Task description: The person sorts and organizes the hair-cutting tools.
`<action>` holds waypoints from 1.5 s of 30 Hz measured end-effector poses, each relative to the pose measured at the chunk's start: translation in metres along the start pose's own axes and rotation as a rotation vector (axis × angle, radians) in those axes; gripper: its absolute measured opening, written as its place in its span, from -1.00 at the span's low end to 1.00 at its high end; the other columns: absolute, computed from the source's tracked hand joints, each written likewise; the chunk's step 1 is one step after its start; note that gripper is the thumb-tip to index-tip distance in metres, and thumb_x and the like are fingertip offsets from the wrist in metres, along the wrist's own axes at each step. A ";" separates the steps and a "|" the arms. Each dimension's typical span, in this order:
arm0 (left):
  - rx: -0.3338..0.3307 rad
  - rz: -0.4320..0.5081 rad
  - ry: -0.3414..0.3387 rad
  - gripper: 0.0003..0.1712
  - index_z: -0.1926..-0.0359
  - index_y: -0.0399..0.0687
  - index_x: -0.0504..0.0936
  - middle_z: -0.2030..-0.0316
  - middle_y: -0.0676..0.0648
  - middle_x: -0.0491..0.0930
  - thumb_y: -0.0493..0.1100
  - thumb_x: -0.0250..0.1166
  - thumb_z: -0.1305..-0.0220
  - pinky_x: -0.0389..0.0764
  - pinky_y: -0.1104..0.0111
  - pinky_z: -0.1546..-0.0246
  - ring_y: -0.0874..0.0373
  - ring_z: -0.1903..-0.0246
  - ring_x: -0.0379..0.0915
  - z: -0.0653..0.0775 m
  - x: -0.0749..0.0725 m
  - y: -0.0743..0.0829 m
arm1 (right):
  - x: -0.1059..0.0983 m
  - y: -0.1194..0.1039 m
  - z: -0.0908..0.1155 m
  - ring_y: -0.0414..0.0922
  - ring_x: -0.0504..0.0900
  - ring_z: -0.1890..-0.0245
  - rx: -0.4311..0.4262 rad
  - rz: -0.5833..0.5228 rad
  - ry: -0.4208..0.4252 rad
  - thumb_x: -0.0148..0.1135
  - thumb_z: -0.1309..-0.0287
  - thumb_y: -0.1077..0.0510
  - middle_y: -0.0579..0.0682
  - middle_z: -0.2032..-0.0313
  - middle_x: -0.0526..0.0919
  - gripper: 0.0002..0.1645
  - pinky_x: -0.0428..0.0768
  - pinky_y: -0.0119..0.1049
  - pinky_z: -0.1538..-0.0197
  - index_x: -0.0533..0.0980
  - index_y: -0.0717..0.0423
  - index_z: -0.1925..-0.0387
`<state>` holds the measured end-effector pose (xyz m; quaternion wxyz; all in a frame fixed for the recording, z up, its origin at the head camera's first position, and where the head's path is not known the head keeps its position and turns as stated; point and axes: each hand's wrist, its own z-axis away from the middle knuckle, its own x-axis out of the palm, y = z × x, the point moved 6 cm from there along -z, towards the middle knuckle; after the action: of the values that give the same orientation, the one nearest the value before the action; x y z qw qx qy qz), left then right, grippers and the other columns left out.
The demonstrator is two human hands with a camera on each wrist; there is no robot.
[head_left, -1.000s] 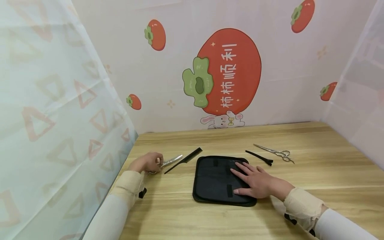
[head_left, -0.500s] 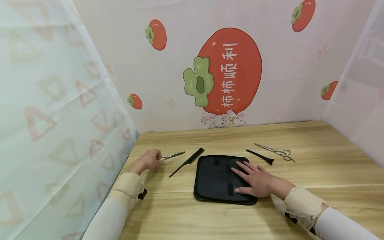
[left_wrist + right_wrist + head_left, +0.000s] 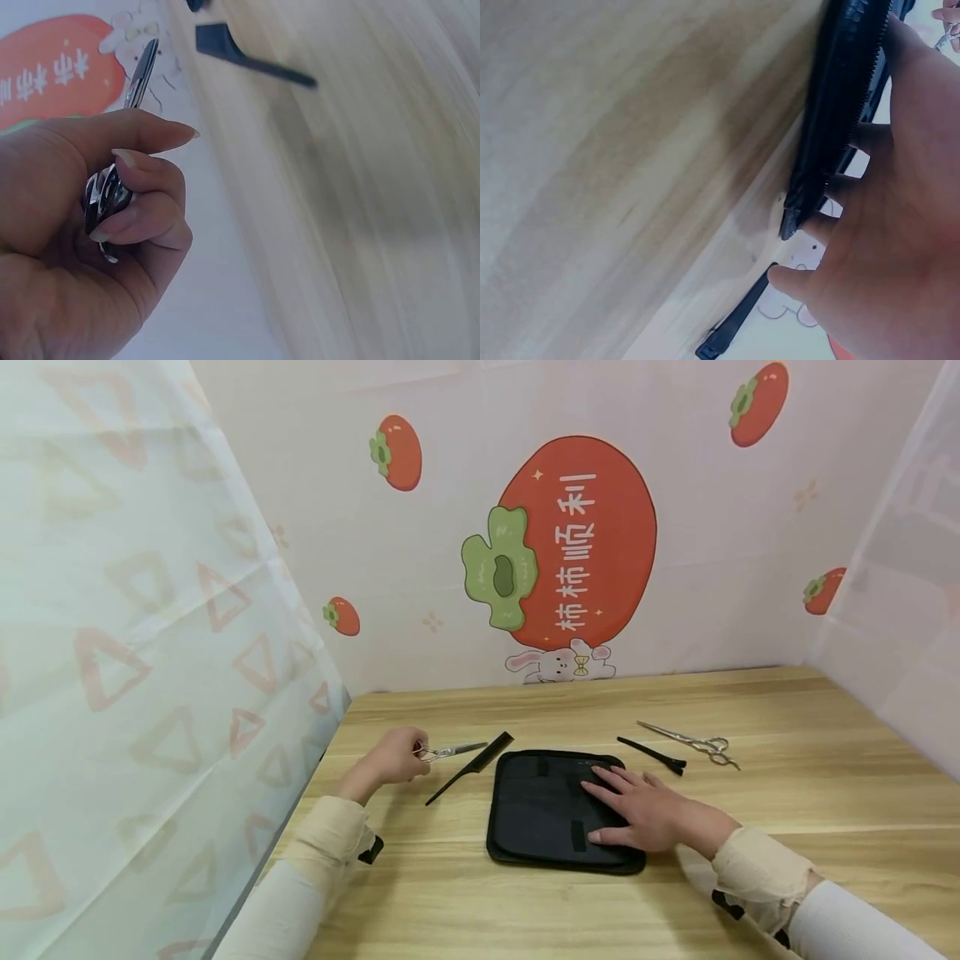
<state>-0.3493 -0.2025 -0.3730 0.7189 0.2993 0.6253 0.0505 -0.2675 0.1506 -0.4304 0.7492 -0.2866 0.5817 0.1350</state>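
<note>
My left hand [image 3: 397, 756] grips a silver pair of hairdressing scissors [image 3: 459, 749] by the handles, blades pointing right. In the left wrist view, curled fingers wrap the scissors' handles while the blades [image 3: 142, 71] stick out past the index finger. Just right of the blades' tip lies a black tail comb [image 3: 491, 756], tail toward the near left. A flat black zippered case [image 3: 517, 822] sits mid-table. My right hand [image 3: 648, 814] rests on the case's right part with fingers spread and straight. The right wrist view shows the case's zipper edge [image 3: 836, 97] beside that hand.
Beyond my right hand lie a black hair clip [image 3: 652, 755] and a second pair of scissors [image 3: 697, 743]. The wooden table [image 3: 465, 910] meets a printed cloth wall [image 3: 420, 543] at the back, with hanging cloth on both sides.
My left hand has lifted the scissors and moved right and slightly away from me, bringing the blades up to the comb. The comb's tail has shifted slightly right. My right hand stays on the case.
</note>
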 end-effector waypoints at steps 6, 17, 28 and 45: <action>0.040 0.024 -0.025 -0.68 0.53 -0.06 0.37 0.65 0.05 0.36 -0.40 0.35 -0.14 0.42 0.37 0.56 0.22 0.71 0.39 -0.004 0.008 0.024 | -0.009 -0.003 0.001 0.33 0.11 -0.51 -0.007 0.017 0.029 0.09 -0.38 -0.42 0.25 -0.53 0.17 -0.06 0.03 0.49 -0.38 0.28 0.10 -0.52; 0.176 0.120 -0.096 -0.78 0.44 -0.11 0.44 0.65 0.06 0.38 -0.36 0.33 -0.21 0.46 0.39 0.64 0.12 0.73 0.43 -0.008 0.033 0.057 | -0.022 -0.023 0.000 0.22 0.33 -0.42 -0.072 0.069 0.143 0.22 -0.41 -0.18 0.20 -0.38 0.42 -0.21 0.14 0.40 -0.39 0.35 0.19 -0.46; 0.293 0.193 -0.156 -0.84 0.40 -0.04 0.52 0.71 0.05 0.41 -0.32 0.26 -0.31 0.54 0.34 0.62 -0.11 0.74 0.56 -0.003 0.053 0.100 | -0.031 -0.044 -0.008 0.17 0.37 -0.41 -0.109 0.029 0.248 0.24 -0.42 -0.11 0.20 -0.42 0.37 -0.21 0.22 0.27 -0.41 0.30 0.23 -0.48; 0.283 0.204 -0.313 -0.72 0.38 -0.07 0.51 0.76 0.02 0.53 -0.08 0.19 -0.52 0.57 0.33 0.68 0.14 0.76 0.54 0.005 0.087 0.138 | -0.037 -0.058 -0.005 0.19 0.44 -0.35 -0.161 -0.205 0.319 0.09 -0.50 -0.21 0.22 -0.38 0.39 -0.19 0.42 0.18 -0.32 0.28 0.30 -0.46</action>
<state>-0.2841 -0.0527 -0.3806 0.7491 0.4632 0.4735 -0.0123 -0.2505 0.1060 -0.3803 0.6321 -0.4211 0.6479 0.0569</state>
